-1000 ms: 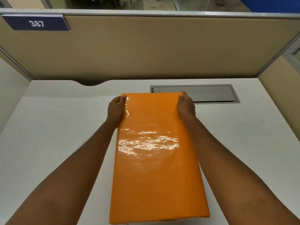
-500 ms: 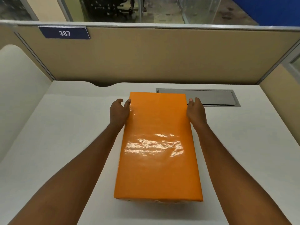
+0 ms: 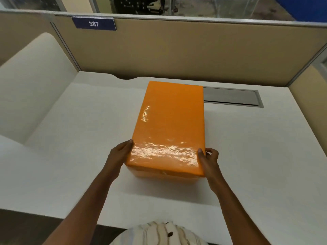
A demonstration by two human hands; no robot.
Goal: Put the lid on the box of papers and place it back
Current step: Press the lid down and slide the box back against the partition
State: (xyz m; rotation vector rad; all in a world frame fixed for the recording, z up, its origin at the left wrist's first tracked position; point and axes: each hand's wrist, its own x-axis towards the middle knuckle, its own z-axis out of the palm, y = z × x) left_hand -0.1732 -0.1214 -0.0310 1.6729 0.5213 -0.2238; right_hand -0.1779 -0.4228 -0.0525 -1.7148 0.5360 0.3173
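A glossy orange lid (image 3: pixel 169 124) covers the box of papers; a strip of the box's orange front wall (image 3: pixel 164 175) shows under the lid's near edge. The box rests on the white desk (image 3: pixel 70 165), lengthwise away from me. My left hand (image 3: pixel 120 154) presses against the lid's near left corner with the thumb on the top edge. At the near right corner my right hand (image 3: pixel 208 159) grips the lid, thumb on top and fingers curled at the side. The papers are hidden.
A grey metal cable hatch (image 3: pixel 233 97) is set in the desk behind the box on the right. Beige partitions (image 3: pixel 177 50) wall the desk at the back and both sides, with a blue "387" sign (image 3: pixel 93 23). My striped shirt (image 3: pixel 159 234) shows at the bottom.
Both hands slid from the lid's far corners back to its near corners. The view has pulled back and the box now lies farther from me on the desk.
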